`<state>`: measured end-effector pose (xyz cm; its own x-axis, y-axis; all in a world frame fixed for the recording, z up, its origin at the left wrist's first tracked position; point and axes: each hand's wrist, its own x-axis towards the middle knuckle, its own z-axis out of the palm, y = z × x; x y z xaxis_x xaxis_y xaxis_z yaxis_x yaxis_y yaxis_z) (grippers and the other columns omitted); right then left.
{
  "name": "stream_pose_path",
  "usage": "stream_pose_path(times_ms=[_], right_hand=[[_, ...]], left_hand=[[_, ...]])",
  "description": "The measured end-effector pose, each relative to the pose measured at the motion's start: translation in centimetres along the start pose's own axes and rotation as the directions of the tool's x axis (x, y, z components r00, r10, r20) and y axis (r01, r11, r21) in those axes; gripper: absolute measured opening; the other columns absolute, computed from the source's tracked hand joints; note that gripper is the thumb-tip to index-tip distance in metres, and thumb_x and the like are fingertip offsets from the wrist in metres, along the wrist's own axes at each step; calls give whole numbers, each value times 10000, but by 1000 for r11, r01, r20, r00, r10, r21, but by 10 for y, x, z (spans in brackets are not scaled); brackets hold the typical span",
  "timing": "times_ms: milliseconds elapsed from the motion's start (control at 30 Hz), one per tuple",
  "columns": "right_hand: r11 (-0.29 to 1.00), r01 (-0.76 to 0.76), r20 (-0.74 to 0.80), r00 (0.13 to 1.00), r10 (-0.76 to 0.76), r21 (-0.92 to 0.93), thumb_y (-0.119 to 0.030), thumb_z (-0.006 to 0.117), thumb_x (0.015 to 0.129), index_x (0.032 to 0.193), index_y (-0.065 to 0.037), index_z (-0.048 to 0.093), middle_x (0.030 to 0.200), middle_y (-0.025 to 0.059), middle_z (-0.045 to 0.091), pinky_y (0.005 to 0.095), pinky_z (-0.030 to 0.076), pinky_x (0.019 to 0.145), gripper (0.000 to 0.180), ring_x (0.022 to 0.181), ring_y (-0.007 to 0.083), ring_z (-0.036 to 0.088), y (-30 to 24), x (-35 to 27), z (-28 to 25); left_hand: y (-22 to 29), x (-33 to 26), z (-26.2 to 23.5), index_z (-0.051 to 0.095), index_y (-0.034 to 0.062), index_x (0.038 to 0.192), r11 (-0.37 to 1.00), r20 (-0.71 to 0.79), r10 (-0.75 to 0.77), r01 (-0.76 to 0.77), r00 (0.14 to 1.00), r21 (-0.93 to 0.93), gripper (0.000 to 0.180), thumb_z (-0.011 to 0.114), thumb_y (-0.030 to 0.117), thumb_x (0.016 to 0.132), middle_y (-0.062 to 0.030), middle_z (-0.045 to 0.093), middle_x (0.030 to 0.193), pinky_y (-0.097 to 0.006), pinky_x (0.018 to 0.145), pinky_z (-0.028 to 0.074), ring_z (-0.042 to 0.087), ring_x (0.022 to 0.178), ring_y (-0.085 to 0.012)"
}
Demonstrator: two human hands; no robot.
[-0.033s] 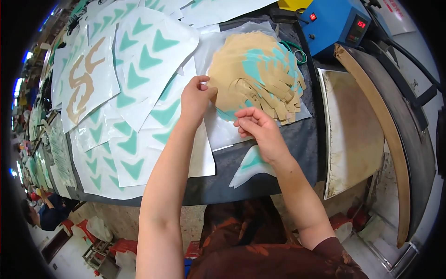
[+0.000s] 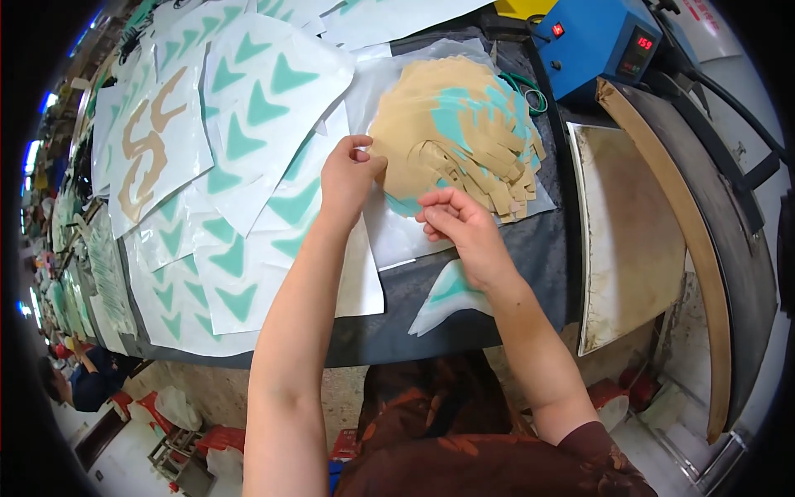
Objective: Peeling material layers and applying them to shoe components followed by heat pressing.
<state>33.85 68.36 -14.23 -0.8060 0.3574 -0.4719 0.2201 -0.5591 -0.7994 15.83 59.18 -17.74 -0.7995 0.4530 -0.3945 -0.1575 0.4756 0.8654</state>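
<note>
A round pile of thin tan and teal sheet pieces (image 2: 406,124) lies on the table, with several cut strips fanned over its right side. My left hand (image 2: 349,176) is at the pile's left edge, thumb and fingers curled together. At the near edge, my right hand (image 2: 458,225) has its thumb and forefinger pinched. What either hand holds, if anything, is too small or hidden to make out. A pale curved piece with a teal band (image 2: 447,296) lies by my right wrist, which partly covers it.
White sheets with teal arrow shapes (image 2: 248,141) overlap across the left. On top lies a sheet with tan curved shapes (image 2: 145,157). A blue box with a red display (image 2: 592,41) stands far right, near a curved dark panel with a tan edge (image 2: 687,215) and a stained board (image 2: 625,240).
</note>
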Motion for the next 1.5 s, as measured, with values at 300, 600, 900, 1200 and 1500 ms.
stream_pose_path(times_ms=[300, 600, 900, 1200, 1500], right_hand=[[992, 98, -32, 994, -101, -80, -119, 582, 930, 1062, -39, 617, 930, 20, 649, 221, 464, 740, 159, 815, 67, 566, -12, 41, -1], [-4, 496, 316, 548, -775, -868, -66, 684, 742, 1031, -145, 684, 959, 40, 619, 422, 384, 897, 299, 997, 253, 553, -47, 90, 9], [-167, 461, 428, 551, -717, -872, -156, 713, 743, 783, -189, 701, 850, -62, 631, 473, 340, 936, 53, 999, 203, 543, -49, 106, 4], [-134, 477, 424, 575, -700, -869, -204, 705, 786, 828, -171, 695, 902, -44, 654, 469, 288, 1036, 55, 1016, 220, 539, -49, 100, 8], [-9, 535, 376, 581, -722, -845, -264, 702, 771, 808, -186, 703, 866, -38, 638, 572, 240, 1074, 86, 1038, 233, 534, -52, 97, 5]], left_hand=[[-2, 2, -4, 631, 60, 1024, 965, -57, 171, -155, 984, 211, 345, 751, 131, 709, -56, 583, 943, -317, 730, 476, 545, 791, -176], [6, -7, -1, 615, 69, 1016, 934, -63, 303, -283, 951, 219, 294, 723, 81, 742, -58, 596, 978, -326, 776, 482, 547, 827, -199], [26, -4, -13, 652, 42, 1045, 972, 119, 96, -67, 988, -227, 266, 704, 199, 837, -13, 619, 926, -260, 810, 438, 535, 873, -120], [32, 3, -27, 685, 126, 929, 980, 232, -34, 79, 972, -185, 174, 636, 291, 908, 69, 616, 894, -233, 789, 354, 492, 848, -51], [38, 2, -29, 641, 87, 1079, 967, 318, 87, -4, 944, -253, 309, 560, 368, 977, 32, 617, 910, -258, 809, 409, 533, 865, -82]])
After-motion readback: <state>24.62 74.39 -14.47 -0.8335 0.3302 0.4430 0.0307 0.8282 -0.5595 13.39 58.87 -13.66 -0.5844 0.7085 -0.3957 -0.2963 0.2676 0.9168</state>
